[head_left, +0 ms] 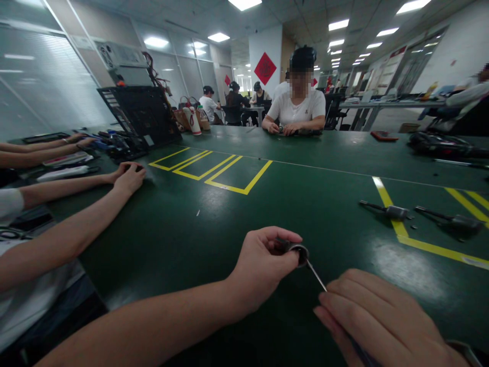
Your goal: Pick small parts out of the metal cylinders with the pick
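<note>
My left hand [263, 267] pinches a short hollow metal cylinder [301, 255] between thumb and fingers, its open end facing right toward my other hand. My right hand [382, 316] is closed around a thin-shafted screwdriver [317, 275], whose handle is mostly covered by my fingers. The tip of the shaft is at the cylinder's rim; whether it goes inside I cannot tell. To the right on the green table [183, 239] lie a metal cylinder with a rod [397, 213] and a similar blurred one [458, 221], with several tiny pieces beside them.
Yellow tape [229, 188] marks boxes on the tabletop. A neighbour's hands [130, 176] rest at the left, near a black frame [141, 117] and tools. Across the table sits another person [296, 107] with hands on a dark object. A black bundle [439, 145] lies far right.
</note>
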